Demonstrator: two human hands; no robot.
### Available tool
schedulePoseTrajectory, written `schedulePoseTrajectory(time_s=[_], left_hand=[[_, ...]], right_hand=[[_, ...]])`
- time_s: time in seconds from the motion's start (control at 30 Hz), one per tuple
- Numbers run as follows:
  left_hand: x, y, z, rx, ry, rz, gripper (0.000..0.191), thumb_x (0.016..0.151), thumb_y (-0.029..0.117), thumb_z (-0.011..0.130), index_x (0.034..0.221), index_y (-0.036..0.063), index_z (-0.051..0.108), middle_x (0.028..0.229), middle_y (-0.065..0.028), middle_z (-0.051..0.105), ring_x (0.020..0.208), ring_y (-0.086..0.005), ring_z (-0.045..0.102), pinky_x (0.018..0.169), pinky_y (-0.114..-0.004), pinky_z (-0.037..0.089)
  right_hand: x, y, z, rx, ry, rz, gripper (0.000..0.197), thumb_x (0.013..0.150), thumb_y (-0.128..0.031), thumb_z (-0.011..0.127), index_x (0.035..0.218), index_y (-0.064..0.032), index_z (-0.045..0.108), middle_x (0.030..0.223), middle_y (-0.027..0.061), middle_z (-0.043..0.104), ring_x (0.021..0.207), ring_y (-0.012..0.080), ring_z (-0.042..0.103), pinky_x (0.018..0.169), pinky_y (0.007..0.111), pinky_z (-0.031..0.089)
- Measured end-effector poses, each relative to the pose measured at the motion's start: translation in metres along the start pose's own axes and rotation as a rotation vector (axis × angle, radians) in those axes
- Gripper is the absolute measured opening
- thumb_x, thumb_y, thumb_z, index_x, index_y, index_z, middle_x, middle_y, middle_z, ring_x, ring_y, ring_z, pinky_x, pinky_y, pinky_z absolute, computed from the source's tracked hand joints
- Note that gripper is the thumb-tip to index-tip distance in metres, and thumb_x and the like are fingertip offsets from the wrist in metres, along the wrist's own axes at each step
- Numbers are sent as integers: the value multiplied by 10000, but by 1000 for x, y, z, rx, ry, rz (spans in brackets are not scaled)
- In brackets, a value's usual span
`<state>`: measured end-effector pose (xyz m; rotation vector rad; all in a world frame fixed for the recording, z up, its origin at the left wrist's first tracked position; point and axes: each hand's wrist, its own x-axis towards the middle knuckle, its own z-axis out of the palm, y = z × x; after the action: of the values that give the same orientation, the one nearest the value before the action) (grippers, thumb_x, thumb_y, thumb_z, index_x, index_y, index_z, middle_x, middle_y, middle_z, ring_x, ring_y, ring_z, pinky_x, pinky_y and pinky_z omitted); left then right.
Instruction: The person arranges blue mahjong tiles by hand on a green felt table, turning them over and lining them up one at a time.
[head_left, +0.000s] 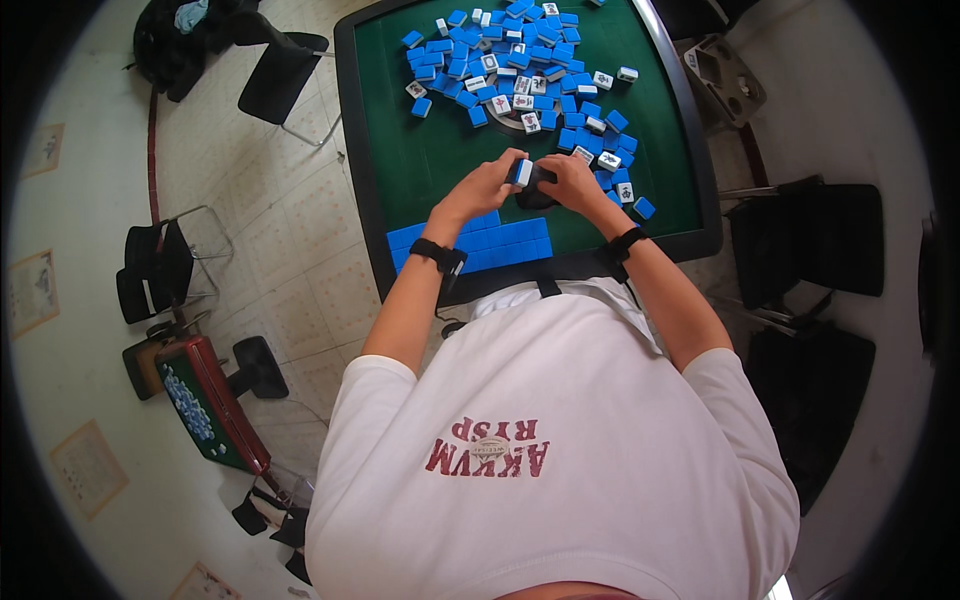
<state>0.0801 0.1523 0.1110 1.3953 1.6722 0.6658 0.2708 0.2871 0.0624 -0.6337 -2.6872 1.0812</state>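
Note:
My left hand (480, 184) grips a blue-backed white mahjong tile (523, 172) between thumb and fingers. Close beside it, my right hand (574, 180) has its fingers curled on a dark, soft-looking item (534, 191), probably a cloth. Neat, touching rows of face-down blue tiles (502, 244) lie at the near left of the green table mat (420, 172), partly behind my left wrist. Beyond my hands, many mixed tiles (457, 67) are heaped loosely, most blue side up and several showing white faces. More loose tiles (625, 193) reach down past my right hand.
A dark raised rim (360, 150) surrounds the table. Black chairs (281, 82) stand at the left and more chairs (810, 236) at the right. A small side tray (724, 79) is by the far right corner. Another mahjong table (214, 405) stands at the lower left.

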Motion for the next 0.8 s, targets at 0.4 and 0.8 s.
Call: schedulePoseTrajectory(time_s=[0.4, 0.8], left_hand=[[0, -9, 5, 116, -25, 44, 539, 903, 54, 766, 1384, 85, 524, 1311, -195, 675, 1205, -416, 646, 973, -478, 529], [5, 8, 0, -30, 107, 163, 501, 849, 49, 813, 1270, 63, 541, 1255, -166, 624, 1152, -380, 646, 948, -443, 538]], right_hand=[[-4, -20, -8, -120, 30, -152, 264, 753, -212, 793, 980, -80, 765, 992, 63, 728, 1018, 256, 684, 879, 422, 430], [4, 6, -13, -35, 29, -10, 328, 752, -183, 807, 1062, -82, 768, 976, 56, 723, 1008, 283, 686, 865, 440, 437]])
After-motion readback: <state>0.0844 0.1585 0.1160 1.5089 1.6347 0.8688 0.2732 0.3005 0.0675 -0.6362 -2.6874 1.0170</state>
